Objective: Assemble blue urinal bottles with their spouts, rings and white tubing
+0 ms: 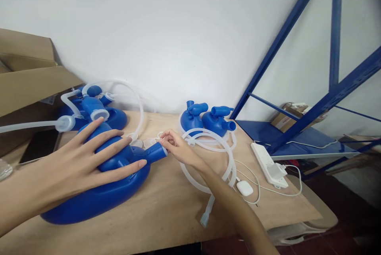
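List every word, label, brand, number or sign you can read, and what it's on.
No text is readable.
Label on the left cardboard box: too small and blurred.
Print on the shelf carton: too blurred.
Blue bottle under the left hand: nothing legible.

Here's the left hand (80, 160), large in the view, its back turned up, four fingers (113, 150) fanned wide and angled rightward, the lowest reaching farthest across, the thumb hidden. The left forearm (13, 205) runs in from the lower left edge, more or less in line with that hand. Over to the right hand (177, 148), looking smaller and farther out: fingers curled, tips bunched close together and aimed left. The right forearm (235, 203), bare, slants up and leftward from the bottom edge to a slim wrist (200, 164).
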The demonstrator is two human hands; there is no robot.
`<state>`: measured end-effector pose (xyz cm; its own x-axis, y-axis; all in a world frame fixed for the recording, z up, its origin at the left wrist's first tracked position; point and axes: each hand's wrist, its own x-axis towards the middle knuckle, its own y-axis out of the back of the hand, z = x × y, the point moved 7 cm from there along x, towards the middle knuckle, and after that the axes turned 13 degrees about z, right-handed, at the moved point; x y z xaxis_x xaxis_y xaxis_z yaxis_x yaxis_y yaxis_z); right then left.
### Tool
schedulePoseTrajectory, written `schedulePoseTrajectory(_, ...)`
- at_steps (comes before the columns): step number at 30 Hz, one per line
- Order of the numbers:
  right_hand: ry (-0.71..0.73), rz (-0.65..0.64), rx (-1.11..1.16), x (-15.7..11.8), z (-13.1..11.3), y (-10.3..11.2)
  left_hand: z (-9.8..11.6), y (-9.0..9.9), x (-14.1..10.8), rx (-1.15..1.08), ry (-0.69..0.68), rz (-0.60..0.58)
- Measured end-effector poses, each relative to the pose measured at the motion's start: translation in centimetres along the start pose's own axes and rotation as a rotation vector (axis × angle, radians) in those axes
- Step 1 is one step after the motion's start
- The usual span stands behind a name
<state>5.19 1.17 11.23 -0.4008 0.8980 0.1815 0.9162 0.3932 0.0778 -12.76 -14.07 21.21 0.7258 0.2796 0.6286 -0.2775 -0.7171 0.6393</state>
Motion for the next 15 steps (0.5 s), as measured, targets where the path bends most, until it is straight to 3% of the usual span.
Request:
schedulePoseTrajectory(6,0.044,-0.013,-0.103,0.0,1.2,-0.5,-0.4,-0.1,-0.1,-0.047,0.075,0.057)
schedulePoseTrajectory(12,0.009,0.037,-0.13,0.4,2.1,-0.4,-0.2,-1.6,-0.7,0.04,0.053,-0.13)
schedulePoseTrajectory(15,-0.056,0.044,-0.123,0.7,2.6,-0.2,0.1,-2.0,-0.7,0.031,0.034,-0.12)
